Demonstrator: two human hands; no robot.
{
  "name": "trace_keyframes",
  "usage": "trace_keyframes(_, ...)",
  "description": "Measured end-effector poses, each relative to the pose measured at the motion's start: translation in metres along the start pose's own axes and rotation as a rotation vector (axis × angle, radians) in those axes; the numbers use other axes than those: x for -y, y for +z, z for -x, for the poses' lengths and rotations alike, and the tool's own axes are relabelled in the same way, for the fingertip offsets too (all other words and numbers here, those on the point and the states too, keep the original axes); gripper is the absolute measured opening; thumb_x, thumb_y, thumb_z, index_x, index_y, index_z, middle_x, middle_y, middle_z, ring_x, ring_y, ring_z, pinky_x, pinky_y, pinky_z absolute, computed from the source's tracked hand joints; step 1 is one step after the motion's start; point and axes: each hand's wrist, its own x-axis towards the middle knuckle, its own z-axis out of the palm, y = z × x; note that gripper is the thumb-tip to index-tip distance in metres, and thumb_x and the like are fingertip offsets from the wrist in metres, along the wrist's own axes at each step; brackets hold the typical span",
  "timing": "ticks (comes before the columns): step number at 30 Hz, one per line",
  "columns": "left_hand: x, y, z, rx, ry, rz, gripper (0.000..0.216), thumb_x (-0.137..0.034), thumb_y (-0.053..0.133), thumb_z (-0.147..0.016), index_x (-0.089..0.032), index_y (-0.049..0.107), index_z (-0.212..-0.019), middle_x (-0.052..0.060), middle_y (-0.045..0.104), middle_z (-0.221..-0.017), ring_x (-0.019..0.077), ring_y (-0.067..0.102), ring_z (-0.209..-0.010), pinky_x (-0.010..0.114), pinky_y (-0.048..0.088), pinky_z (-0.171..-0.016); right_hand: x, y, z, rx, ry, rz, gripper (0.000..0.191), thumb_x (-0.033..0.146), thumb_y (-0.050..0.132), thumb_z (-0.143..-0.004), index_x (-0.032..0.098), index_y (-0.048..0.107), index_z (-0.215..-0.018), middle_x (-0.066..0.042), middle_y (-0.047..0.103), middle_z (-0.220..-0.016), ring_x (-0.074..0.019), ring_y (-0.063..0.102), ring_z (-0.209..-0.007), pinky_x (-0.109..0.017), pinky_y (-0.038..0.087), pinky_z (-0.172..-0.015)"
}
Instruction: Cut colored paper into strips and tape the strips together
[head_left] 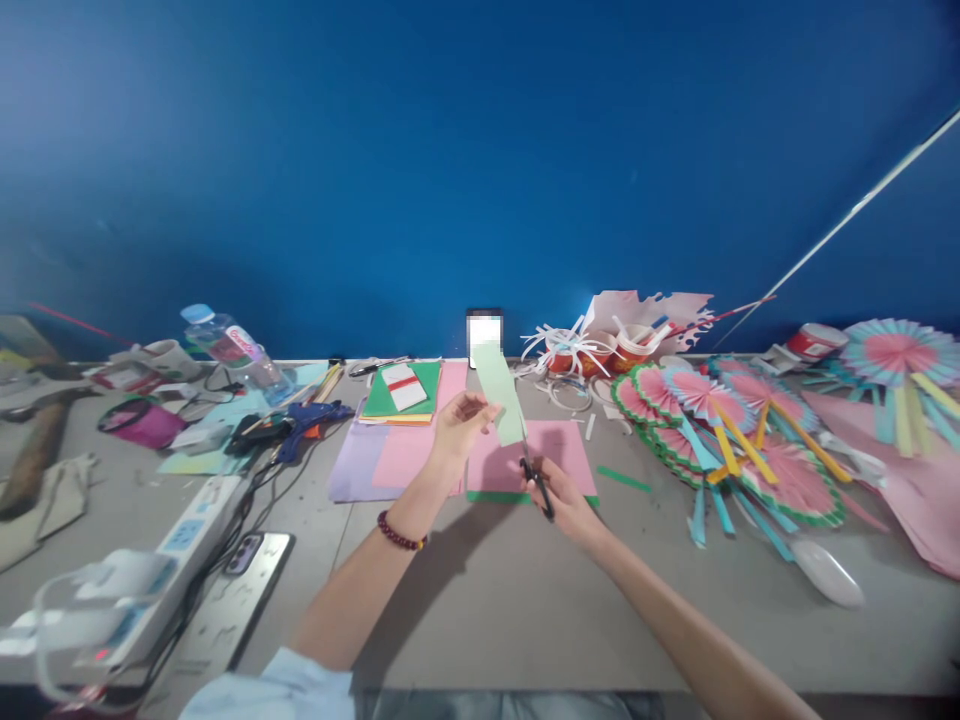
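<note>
My left hand (459, 425) pinches the side of a pale green paper strip (501, 390) and holds it upright above the grey table (480, 590). A dark bead bracelet sits on that wrist. My right hand (566, 503) grips black-handled scissors (534, 470), whose blades point up into the lower edge of the strip. Under both hands lie pink paper sheets (559, 450) on a green sheet, with a lilac sheet to their left.
Several pink-and-teal paper fans (739, 440) crowd the right side. A stack of coloured paper (401, 392) lies behind the hands, a phone (484, 335) leans on the blue wall. A glue gun (304, 425), a bottle (236, 350), a power strip (187, 530) and a second phone (251, 585) fill the left.
</note>
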Motion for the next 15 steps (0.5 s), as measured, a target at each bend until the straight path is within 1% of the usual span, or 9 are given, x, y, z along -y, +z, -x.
trace_keyframes(7, 0.0016, 0.0026, 0.0011, -0.005, -0.009, 0.011, 0.033, -0.033, 0.082, -0.052, -0.018, 0.055, -0.063, -0.004, 0.054, -0.062, 0.0065, 0.048, -0.051, 0.022, 0.040, -0.048, -0.0018, -0.0001, -0.0012, -0.035, -0.025, -0.017, 0.043, 0.059, 0.066, -0.071, 0.021, 0.059, -0.090, -0.004, 0.059, -0.080, -0.0163, 0.055, -0.070, -0.029, 0.046, -0.061)
trace_keyframes(11, 0.0035, 0.0018, 0.0008, -0.011, -0.023, 0.027, 0.032, -0.030, 0.083, -0.052, -0.018, 0.056, -0.064, -0.004, 0.055, -0.062, 0.0074, 0.049, -0.053, 0.022, 0.040, -0.049, -0.0008, -0.0004, -0.0016, -0.027, -0.005, -0.009, 0.048, 0.063, 0.066, -0.068, 0.020, 0.058, -0.089, -0.004, 0.059, -0.082, -0.0163, 0.055, -0.072, -0.030, 0.046, -0.064)
trace_keyframes(15, 0.0052, 0.0004, 0.0006, 0.000, -0.007, 0.027, 0.029, -0.029, 0.083, -0.055, -0.020, 0.057, -0.064, -0.002, 0.056, -0.063, 0.0095, 0.049, -0.055, 0.026, 0.040, -0.051, -0.0036, -0.0011, -0.0024, -0.029, -0.021, 0.000, 0.046, 0.061, 0.065, -0.070, 0.020, 0.058, -0.090, -0.004, 0.059, -0.083, -0.0155, 0.054, -0.072, -0.029, 0.045, -0.065)
